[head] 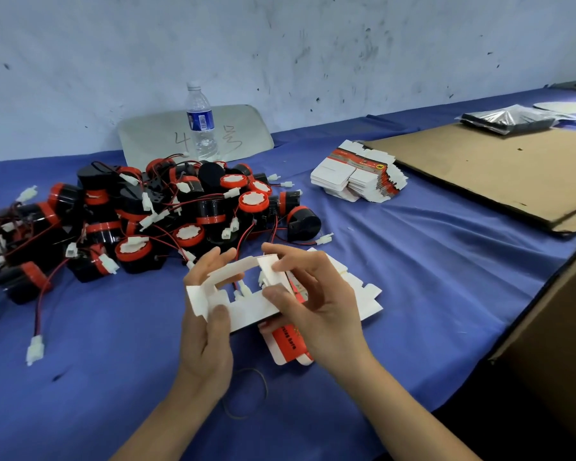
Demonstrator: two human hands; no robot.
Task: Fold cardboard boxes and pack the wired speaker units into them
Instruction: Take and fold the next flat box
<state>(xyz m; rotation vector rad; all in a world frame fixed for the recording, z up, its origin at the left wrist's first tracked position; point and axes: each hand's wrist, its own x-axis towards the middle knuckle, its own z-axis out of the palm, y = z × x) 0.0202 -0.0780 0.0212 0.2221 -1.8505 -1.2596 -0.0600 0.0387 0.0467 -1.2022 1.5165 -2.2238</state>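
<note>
A small white cardboard box, partly folded and open towards me, is held above the blue tablecloth. My left hand grips its left end, thumb on the near wall. My right hand pinches the flap at the box's right end. Beneath them lie a few flat box blanks with red print. A heap of black-and-red wired speaker units with white plugs fills the left of the table. A stack of flat box blanks sits further back on the right.
A water bottle stands behind the heap against a grey plastic sheet. Brown cardboard sheets lie at the right, with a bundle of dark bags beyond. A big carton stands at the right edge. A rubber band lies near my wrists.
</note>
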